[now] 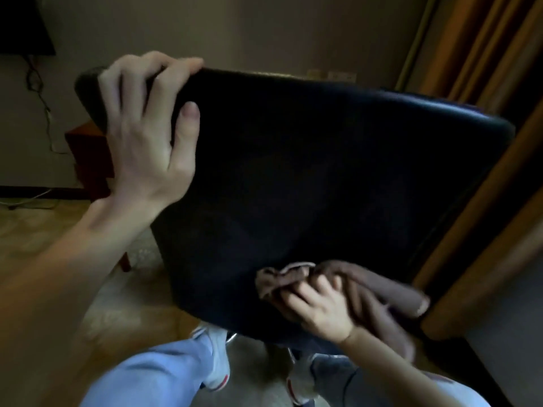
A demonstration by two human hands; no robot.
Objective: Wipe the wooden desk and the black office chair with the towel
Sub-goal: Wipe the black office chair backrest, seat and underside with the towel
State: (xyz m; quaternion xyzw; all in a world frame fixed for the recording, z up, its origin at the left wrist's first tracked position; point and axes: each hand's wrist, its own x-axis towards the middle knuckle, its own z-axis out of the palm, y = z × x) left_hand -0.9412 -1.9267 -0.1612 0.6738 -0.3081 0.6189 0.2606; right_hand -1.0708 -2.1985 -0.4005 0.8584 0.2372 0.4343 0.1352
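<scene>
One black chair is seen from behind, its backrest filling the middle of the view. The top edge of the backrest is slanted, higher at the left. Its upper left corner is gripped by the left hand, with the fingers curled over the top edge and the thumb laid on the near face. One brown towel is bunched in the right hand, whose fingers are curled round it, and it is pressed against the lower part of the backrest, near the bottom edge. One end of the towel hangs loose to the right. The two hands are held well apart, one high on the left and one low on the right.

At the right, the side edge of the backrest lies close to the wooden bench; whether they touch cannot be told, and little room is left there. The towel's loose end is seen just beside the rounded corner of the bench. To the left of the chair, open floor is shown, bounded further back by one small reddish table against the wall. Below the backrest two shoes are seen on the floor, one on either side of the chair's stem.
</scene>
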